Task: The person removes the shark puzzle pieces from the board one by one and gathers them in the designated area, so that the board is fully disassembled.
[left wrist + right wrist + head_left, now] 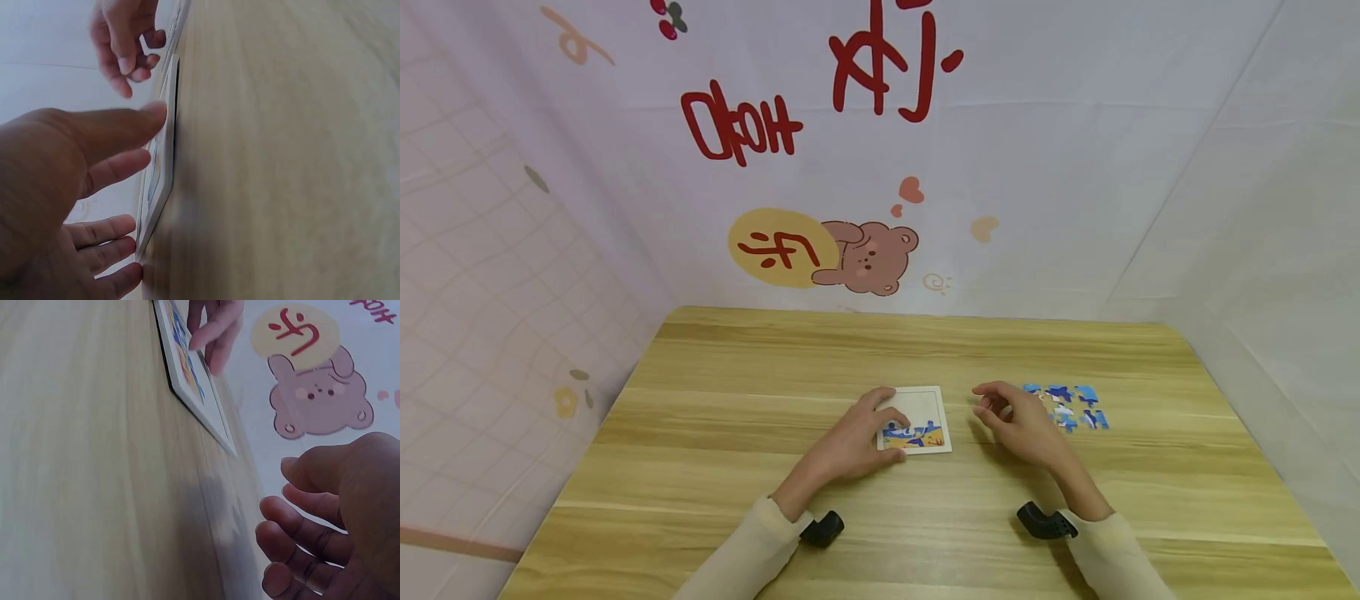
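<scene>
A square white puzzle tray [945, 425] lies on the table, with joined jigsaw pieces [928, 437] in blue and yellow filling its near part. The far part of its floor is bare white. My left hand [853, 437] rests at the tray's left side, fingers spread, thumb by the near edge and one finger reaching over the joined pieces. In the left wrist view some fingertips [128, 275] touch the tray's edge. Just right of the tray hovers my right hand [1026, 429], its fingers loosely bent with nothing between them. Part of the loose pieces is hidden behind it.
Several loose blue jigsaw pieces [1086, 395] lie on the wooden table [737, 358] beyond and right of my right hand. A white cloth printed with a bear [872, 260] hangs behind the table's far edge. Black wrist devices [823, 529] sit at both sleeves.
</scene>
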`<state>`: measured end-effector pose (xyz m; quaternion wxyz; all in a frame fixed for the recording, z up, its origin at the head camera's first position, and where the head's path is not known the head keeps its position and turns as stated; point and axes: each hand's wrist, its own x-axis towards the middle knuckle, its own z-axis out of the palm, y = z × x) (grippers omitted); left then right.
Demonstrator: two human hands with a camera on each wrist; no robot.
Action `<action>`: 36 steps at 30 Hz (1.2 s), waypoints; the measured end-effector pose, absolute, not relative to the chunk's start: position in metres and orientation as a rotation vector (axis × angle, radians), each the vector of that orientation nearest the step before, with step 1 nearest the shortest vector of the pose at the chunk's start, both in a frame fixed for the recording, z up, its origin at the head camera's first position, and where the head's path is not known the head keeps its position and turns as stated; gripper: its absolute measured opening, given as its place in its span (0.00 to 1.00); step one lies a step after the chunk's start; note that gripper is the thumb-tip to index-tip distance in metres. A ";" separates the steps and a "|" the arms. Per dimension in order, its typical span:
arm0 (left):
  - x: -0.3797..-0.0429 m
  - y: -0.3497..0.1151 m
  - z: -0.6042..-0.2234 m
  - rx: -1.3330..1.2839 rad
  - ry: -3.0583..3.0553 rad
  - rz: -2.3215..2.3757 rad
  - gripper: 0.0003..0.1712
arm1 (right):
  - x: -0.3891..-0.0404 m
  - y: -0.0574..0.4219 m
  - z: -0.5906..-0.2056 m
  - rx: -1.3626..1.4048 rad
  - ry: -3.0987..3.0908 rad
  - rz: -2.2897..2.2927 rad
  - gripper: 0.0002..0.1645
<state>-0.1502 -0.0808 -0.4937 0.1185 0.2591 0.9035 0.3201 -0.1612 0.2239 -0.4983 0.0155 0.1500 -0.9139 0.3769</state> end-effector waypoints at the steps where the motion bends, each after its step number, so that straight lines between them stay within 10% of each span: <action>1: -0.150 -0.080 -0.494 0.756 2.641 0.940 0.19 | -0.162 0.220 -0.498 0.480 -2.842 1.180 0.16; 36: -0.151 -0.078 -0.497 0.847 2.723 0.921 0.18 | -0.154 0.174 -0.508 0.653 -2.920 1.149 0.08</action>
